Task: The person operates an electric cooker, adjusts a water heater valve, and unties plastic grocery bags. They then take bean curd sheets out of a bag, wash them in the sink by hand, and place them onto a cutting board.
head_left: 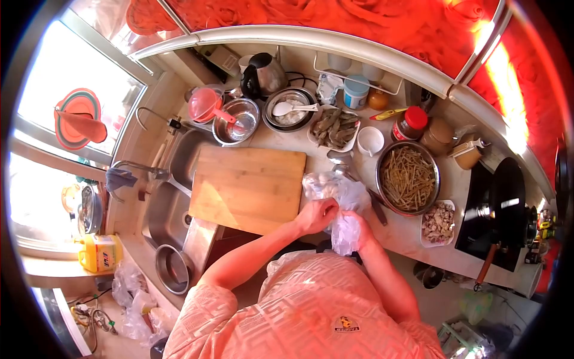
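Note:
A clear plastic bag point(348, 192) with pale lumps inside lies at the counter's front edge, right of the wooden cutting board point(248, 185). My left hand point(320, 215) pinches the gathered neck of the bag, its fingers curled together. My right hand point(360, 232) is closed on the bag's loose end, which hangs toward my body. What the bag holds is blurred by the plastic. Just beyond the bag lie a metal spoon point(342, 158) and a dark-handled knife point(378, 209), partly covered by the bag.
Behind stand a plate of shrimp point(335, 128), a white bowl point(371, 140) and a bowl of brown strips point(409, 176). A tray of chopped pieces point(438, 223) sits near the stove with a wok point(505, 194). To the left is a double sink point(164, 212).

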Tool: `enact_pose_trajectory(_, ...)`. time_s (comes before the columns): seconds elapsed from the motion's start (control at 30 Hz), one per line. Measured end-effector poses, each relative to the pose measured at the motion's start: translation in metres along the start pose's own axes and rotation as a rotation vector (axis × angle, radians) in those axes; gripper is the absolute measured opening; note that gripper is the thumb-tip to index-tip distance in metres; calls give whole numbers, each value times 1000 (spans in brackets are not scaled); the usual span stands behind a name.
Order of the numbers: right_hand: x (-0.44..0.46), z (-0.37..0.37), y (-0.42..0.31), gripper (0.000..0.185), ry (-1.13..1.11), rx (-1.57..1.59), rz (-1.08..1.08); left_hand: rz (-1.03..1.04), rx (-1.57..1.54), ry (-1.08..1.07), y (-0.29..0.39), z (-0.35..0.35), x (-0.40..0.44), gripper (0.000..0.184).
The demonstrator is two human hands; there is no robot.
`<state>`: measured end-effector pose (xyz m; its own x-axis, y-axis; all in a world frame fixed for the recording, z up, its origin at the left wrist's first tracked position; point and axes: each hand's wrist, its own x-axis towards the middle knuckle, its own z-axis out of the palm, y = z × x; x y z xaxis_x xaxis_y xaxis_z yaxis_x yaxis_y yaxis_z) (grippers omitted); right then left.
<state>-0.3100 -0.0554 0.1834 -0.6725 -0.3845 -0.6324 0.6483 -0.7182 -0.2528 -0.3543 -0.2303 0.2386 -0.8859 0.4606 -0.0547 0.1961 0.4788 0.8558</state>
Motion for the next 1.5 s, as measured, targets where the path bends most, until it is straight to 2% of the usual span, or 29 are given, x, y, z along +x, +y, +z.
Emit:
enact_pose_trajectory(0.07, 0, -6, -8, 19, -271, 131, 124, 15, -39, 6, 5, -3, 0, 14)
enact_pose_trajectory(0.1, -1, -8, -9, 19, -263, 126, 122, 21, -66, 11, 7, -4, 0, 14)
enact_pose_trajectory(0.17, -17, 22, -19, 21, -89, 14, 132, 25, -61, 22, 9, -4, 3, 12)
enact_pose_trajectory(0.57, -34, 26, -47, 30, -167, -159, 155, 143, -206, -49, 19, -10, 25, 10)
enact_pose_trajectory(0.63, -37, 30, -49, 32, -147, -226, 149, 45, -165, -204, 21, -14, 30, 15)
enact_pose_trajectory(0.7, -46, 41, -52, 35, 46, -453, 21, 75, -188, -194, 22, -13, 31, 14)
enact_pose_trajectory(0.73, -48, 40, -60, 35, 48, -455, 18, 103, -207, -182, 22, -12, 32, 14)
enact_pose_trajectory(0.8, -55, 34, -82, 41, 243, -1426, -359, 90, -236, -179, 19, -6, 31, 14)
enact_pose_trajectory(0.83, -67, 53, -83, 41, 246, -1426, -355, 74, -262, -179, 18, -4, 31, 14)
enact_pose_trajectory(0.9, -104, 110, -77, 54, 354, -1752, -681, 74, -237, -199, 18, -1, 32, 15)
enact_pose_trajectory(0.93, -106, 119, -71, 49, 294, -1900, -758, 77, -207, -216, 18, 1, 32, 15)
enact_pose_trajectory(0.97, -104, 117, -68, 49, 304, -1897, -754, 79, -209, -225, 18, 2, 35, 15)
enact_pose_trajectory(1.03, -90, 104, -63, 34, 294, -2310, -689, 126, -211, -228, 16, 2, 41, 16)
enact_pose_trajectory(1.07, -82, 97, -65, 23, 275, -2304, -611, 91, -198, -248, 17, 1, 42, 16)
enact_pose_trajectory(1.1, -76, 90, -66, 23, 273, -2304, -608, 89, -200, -248, 18, -1, 43, 16)
enact_pose_trajectory(1.2, -65, 76, -65, 13, 295, -2027, -827, 97, -140, -224, 20, -4, 39, 16)
enact_pose_trajectory(1.23, -62, 72, -66, 13, 294, -2028, -826, 93, -154, -201, 21, -4, 39, 16)
enact_pose_trajectory(1.3, -58, 62, -68, 14, 318, -1859, -669, 85, -170, -180, 19, -1, 36, 17)
enact_pose_trajectory(1.4, -57, 57, -73, 14, 285, -1760, -543, 38, -331, -170, 6, 8, 37, 19)
enact_pose_trajectory(1.43, -59, 60, -72, 14, 286, -1758, -542, -32, -421, -225, 4, 8, 40, 19)
enact_pose_trajectory(1.5, -65, 71, -68, 13, 181, -1814, -890, -105, -510, -279, 0, 5, 44, 20)
